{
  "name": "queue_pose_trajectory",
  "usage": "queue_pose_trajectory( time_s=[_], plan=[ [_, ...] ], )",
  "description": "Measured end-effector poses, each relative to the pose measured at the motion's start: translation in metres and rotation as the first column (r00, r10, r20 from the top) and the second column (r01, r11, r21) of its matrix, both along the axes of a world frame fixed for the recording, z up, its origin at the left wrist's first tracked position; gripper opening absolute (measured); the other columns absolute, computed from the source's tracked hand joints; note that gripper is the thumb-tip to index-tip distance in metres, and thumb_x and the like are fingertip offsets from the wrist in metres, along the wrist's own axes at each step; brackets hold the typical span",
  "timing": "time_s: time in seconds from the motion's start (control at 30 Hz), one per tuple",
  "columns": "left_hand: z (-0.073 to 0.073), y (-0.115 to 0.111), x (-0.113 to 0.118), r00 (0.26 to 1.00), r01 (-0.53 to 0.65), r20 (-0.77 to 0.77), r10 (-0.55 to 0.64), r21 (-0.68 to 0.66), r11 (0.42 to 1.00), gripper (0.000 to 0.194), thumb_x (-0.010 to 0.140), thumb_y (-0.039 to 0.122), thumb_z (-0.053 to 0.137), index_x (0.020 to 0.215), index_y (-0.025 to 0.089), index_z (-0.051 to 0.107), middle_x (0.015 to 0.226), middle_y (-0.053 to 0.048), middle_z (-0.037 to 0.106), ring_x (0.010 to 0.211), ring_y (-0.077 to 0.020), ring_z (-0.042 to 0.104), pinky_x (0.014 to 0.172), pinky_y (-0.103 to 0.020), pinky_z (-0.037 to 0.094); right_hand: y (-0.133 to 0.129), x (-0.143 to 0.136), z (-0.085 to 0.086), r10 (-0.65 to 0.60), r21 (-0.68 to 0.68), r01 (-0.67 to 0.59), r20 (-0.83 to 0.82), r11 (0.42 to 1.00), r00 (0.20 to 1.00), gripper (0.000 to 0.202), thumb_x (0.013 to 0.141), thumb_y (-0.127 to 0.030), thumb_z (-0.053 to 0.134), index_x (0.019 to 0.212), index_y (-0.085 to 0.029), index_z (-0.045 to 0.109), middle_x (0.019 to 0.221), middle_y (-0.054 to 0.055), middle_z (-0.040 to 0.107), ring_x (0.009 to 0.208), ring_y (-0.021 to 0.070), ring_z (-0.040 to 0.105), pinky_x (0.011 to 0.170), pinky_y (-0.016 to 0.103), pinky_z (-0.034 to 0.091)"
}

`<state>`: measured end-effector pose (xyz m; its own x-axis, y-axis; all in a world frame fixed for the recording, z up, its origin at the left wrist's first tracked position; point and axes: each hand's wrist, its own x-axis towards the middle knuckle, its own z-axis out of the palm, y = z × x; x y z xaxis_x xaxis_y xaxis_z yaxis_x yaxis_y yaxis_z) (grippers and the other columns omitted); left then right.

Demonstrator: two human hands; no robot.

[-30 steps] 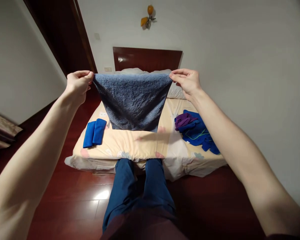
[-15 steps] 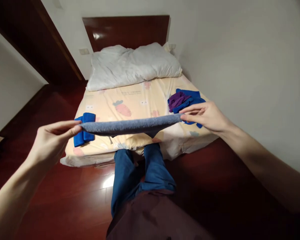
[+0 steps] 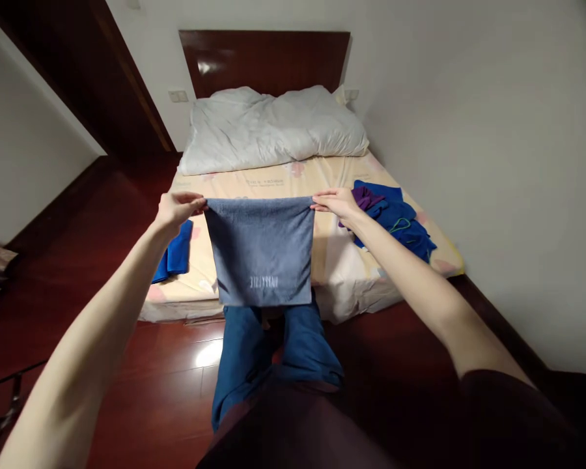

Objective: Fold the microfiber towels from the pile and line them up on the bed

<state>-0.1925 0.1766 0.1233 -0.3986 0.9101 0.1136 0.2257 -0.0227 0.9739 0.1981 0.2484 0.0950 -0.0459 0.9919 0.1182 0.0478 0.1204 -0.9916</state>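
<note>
A grey-blue towel (image 3: 261, 244) is stretched between my two hands, its upper edge nearly level and its body hanging down above the front of the bed. Pale lettering shows near its lower edge. My left hand (image 3: 176, 210) pinches the upper left corner, fingers closed. The opposite corner is pinched in my right hand (image 3: 336, 203). Partly behind my left forearm lie folded blue cloths (image 3: 179, 251) on the bed. Just beyond my right hand rests a loose heap of blue cloth (image 3: 403, 225) with a purple cloth (image 3: 366, 197) on it.
The bed (image 3: 332, 257) has a pale yellow printed sheet. A white quilt (image 3: 273, 127) lies across its head end, before a dark wooden headboard (image 3: 268, 62). A wall (image 3: 508, 163) stands on the right. At lower left is a dark thin frame (image 3: 14, 394) on the red floor.
My hands have moved forward, away from me, and closer together. The towel, seen almost edge-on before, now hangs with its broad face visible. The view has shifted slightly.
</note>
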Motion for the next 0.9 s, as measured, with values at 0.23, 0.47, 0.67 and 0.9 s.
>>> queue_pose_trajectory(
  time_s=[0.23,0.47,0.67,0.9],
  plan=[
    [0.033,0.029,-0.017,0.983,0.003,-0.169,0.077,0.427,0.904,0.054,0.077,0.052,0.082,0.111,0.011,0.071,0.098,-0.004,0.076,0.087,-0.015,0.073,0.087,-0.043,0.058,0.041,-0.022,0.015,-0.116,0.284,0.142,-0.109,0.948,0.987,0.041,0.076,-0.05,0.085,0.089,-0.02,0.061,0.081,-0.001,0.07,0.077,0.0124,0.074,0.073,0.022,0.062],
    [-0.114,-0.044,-0.015,0.966,-0.048,-0.24,0.094,0.191,0.98,0.051,0.075,0.059,0.077,0.1,0.014,0.077,0.092,-0.008,0.077,0.083,-0.0222,0.073,0.083,-0.04,0.06,-0.028,-0.023,-0.14,-0.114,0.035,0.117,-0.075,0.993,0.991,0.049,0.064,-0.052,0.089,0.083,-0.019,0.059,0.071,0.001,0.069,0.065,0.0156,0.069,0.063,0.026,0.058],
    [-0.283,-0.106,0.001,0.998,0.014,0.06,0.008,-0.357,0.934,0.071,0.052,0.067,0.082,0.097,0.013,0.072,0.083,-0.012,0.075,0.081,-0.0286,0.073,0.073,-0.039,0.059,-0.101,-0.032,-0.272,-0.22,-0.442,0.212,0.035,0.872,0.975,0.047,0.055,-0.038,0.092,0.083,-0.02,0.059,0.062,-0.004,0.063,0.057,0.0152,0.061,0.056,0.027,0.053],
    [-0.313,-0.119,0.007,1.0,-0.011,0.016,0.019,-0.389,0.921,0.073,0.054,0.077,0.074,0.089,0.013,0.07,0.084,-0.012,0.074,0.079,-0.0248,0.068,0.066,-0.032,0.051,-0.101,-0.016,-0.288,-0.163,-0.501,0.161,0.04,0.851,0.986,0.04,0.065,-0.047,0.086,0.082,-0.017,0.066,0.061,-0.003,0.062,0.051,0.0102,0.053,0.049,0.022,0.045]
  ],
)
